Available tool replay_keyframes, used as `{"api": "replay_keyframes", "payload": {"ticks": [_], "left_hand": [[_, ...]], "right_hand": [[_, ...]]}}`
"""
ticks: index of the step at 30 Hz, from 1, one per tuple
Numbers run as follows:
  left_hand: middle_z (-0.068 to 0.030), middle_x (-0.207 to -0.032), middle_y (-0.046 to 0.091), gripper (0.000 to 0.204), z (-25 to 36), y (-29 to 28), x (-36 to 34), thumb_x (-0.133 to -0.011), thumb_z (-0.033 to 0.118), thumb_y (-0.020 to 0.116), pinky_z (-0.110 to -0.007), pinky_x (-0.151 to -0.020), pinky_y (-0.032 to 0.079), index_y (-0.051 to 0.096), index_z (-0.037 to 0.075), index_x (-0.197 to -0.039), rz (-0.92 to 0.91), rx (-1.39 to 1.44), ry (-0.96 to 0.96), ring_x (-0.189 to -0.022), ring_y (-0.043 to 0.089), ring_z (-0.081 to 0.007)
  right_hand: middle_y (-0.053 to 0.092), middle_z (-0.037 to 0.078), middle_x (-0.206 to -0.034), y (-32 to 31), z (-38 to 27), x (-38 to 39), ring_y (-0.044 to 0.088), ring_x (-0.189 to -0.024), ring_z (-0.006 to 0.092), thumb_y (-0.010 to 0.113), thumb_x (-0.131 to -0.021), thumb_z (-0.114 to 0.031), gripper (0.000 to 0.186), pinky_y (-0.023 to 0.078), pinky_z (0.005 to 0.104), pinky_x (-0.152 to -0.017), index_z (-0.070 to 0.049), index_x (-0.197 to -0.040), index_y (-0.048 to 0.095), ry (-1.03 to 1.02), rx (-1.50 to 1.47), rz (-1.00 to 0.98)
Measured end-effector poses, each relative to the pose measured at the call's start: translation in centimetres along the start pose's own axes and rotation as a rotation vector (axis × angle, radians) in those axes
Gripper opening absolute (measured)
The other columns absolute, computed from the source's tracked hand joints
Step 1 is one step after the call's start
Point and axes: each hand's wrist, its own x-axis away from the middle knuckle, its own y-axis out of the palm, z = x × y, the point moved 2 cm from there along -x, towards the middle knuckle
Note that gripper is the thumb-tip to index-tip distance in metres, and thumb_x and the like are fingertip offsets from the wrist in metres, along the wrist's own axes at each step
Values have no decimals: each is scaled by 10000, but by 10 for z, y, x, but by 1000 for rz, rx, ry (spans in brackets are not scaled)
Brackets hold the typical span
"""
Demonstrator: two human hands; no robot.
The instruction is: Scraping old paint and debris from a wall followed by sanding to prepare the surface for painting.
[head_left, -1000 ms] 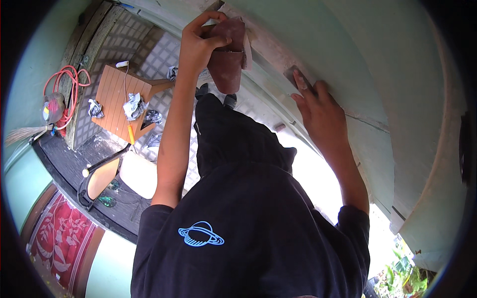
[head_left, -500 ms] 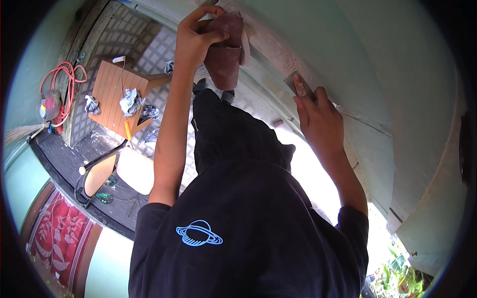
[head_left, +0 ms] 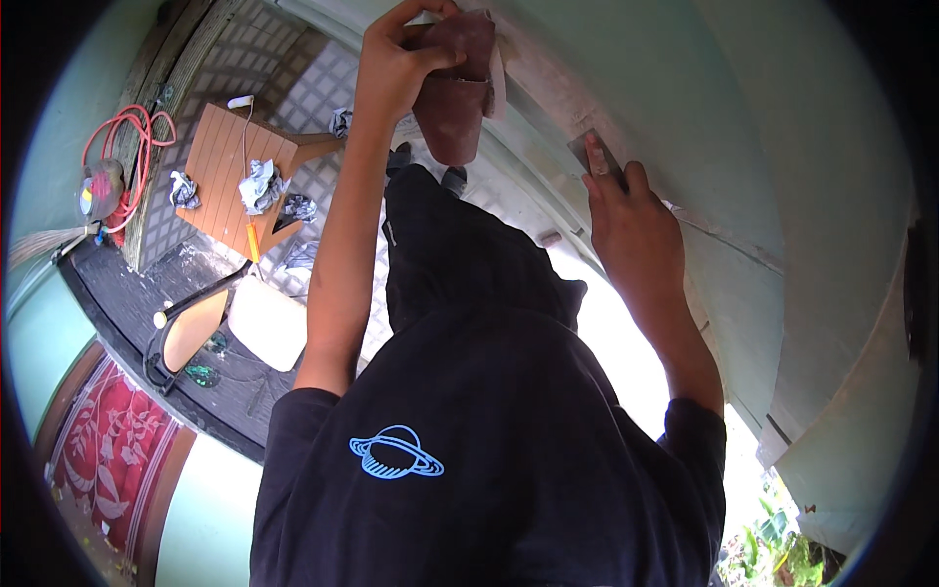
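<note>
L grip (head_left: 391, 73) higher, pinched brn sheet (head_left: 450, 122)

1 slatted brown table (head_left: 220, 161) on a grey patterned floor (head_left: 318, 83), red floral panel (head_left: 115, 440), bright light (head_left: 621, 342) at right

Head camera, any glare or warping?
Head view, centre-right: glare whites out the gap between black shirt and right forearm; head view, far right: lines on the pale green wall bow near the picture's rim; head view: right hand looks fairly sharp.

Paper wads (head_left: 262, 186) lie on the table (head_left: 210, 142), left of both the sheet (head_left: 452, 122) and the hands (head_left: 636, 230)
</note>
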Motion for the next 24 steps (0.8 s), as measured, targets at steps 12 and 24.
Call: {"api": "replay_keyframes", "payload": {"ticks": [12, 24], "left_hand": [[-31, -986, 677, 454, -6, -4, -3, -698, -213, 646, -296, -777, 581, 637, 20, -1087, -41, 83, 26, -865, 696, -143], [-33, -988, 681, 440, 0, -7, 1, -708, -193, 654, -286, -781, 570, 636, 33, -1084, -22, 10, 18, -867, 698, -145]], "right_hand": [[554, 64, -943, 7, -3, -12, 664, -646, 212, 600, -1036, -332, 471, 579, 346, -547, -277, -1500, 535, -49, -52, 115], [575, 74, -957, 0, -14, -7, 685, -690, 254, 589, -1045, -339, 474, 587, 376, -593, -256, -1507, 531, 39, -144, 40]]}}
